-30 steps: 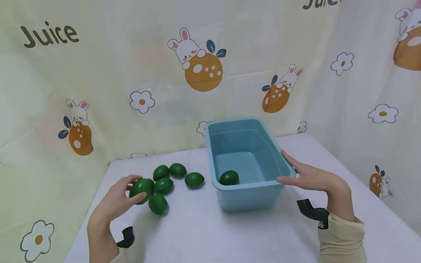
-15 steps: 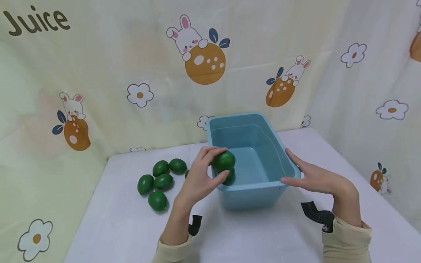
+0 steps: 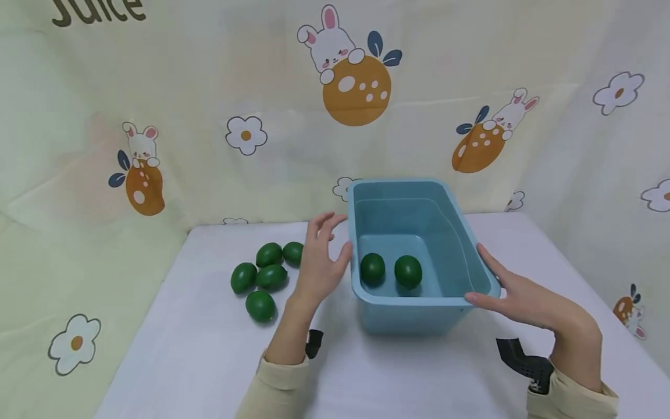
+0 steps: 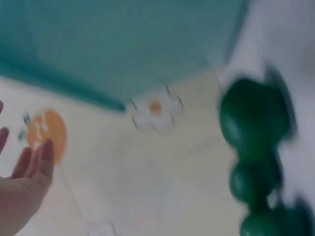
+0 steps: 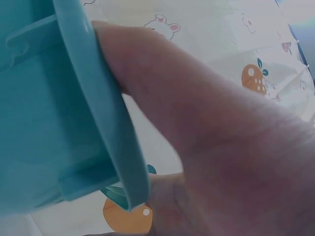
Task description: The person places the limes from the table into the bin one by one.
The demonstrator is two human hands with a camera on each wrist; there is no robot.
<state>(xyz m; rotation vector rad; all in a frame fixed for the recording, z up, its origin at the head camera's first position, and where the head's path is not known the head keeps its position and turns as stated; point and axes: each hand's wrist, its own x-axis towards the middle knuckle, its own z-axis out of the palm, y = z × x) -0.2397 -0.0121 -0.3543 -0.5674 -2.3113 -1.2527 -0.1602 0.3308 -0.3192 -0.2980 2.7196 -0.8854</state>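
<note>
A light blue plastic tub [image 3: 419, 301] stands on the white table; in the head view two dark green limes, the left one [image 3: 373, 269] and the right one [image 3: 408, 272], lie on its floor near the front. My left hand [image 3: 320, 267] is just outside the tub's left wall, fingers loosely bent and holding nothing. Several more limes [image 3: 272, 277] lie in a cluster left of it; the hand may hide another. My right hand [image 3: 534, 299] holds the tub's front right corner, thumb [image 5: 142, 64] against the rim and fingers along the right side.
A pale curtain [image 3: 183, 87] printed with rabbits, oranges and flowers hangs behind the table and along both sides. The white tabletop [image 3: 209, 361] extends in front of the tub and limes. Black wrist mounts show at both sleeves.
My left hand took a lime from the cluster rightward over the tub, let it go inside, and has drawn back left past the wall. My right hand keeps holding the corner.
</note>
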